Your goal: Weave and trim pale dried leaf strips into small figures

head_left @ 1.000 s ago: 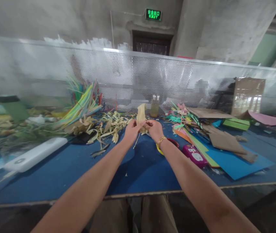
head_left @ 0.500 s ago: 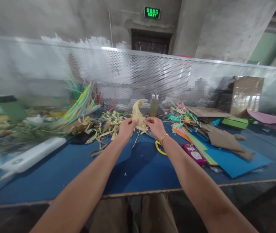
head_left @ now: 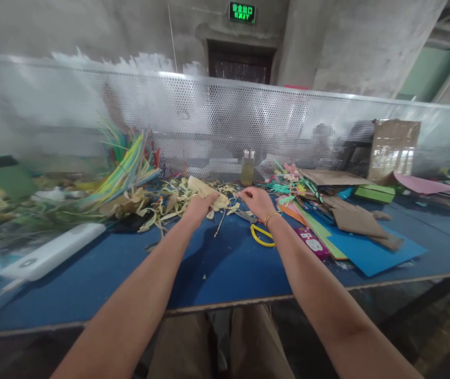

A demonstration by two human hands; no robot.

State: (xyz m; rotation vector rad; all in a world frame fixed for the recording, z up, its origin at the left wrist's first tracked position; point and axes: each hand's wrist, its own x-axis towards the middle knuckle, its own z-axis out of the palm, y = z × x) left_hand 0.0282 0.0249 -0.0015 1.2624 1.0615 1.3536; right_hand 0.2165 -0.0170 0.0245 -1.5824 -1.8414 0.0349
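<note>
My left hand (head_left: 198,207) is closed round a pale, dry husk-like strip (head_left: 209,191) that now lies tilted to the left, low over the blue table (head_left: 225,273). My right hand (head_left: 257,201) is a short way to its right, fingers curled; I cannot make out anything in them. A gold bracelet sits on that wrist. Yellow-handled scissors (head_left: 260,233) lie on the table just below the right hand. A heap of pale husk scraps (head_left: 172,202) lies behind and left of my left hand.
A white power bank (head_left: 51,255) lies at left. Coloured strips (head_left: 128,166) stand at the back left. A small bottle (head_left: 247,168) stands by the perforated metal screen (head_left: 248,121). Coloured paper sheets (head_left: 367,247), cardboard pieces and a pink box (head_left: 312,242) cover the right side.
The husk strip was held upright between both hands; now it is tipped down to the left in my left hand alone, and my right hand has come off it.
</note>
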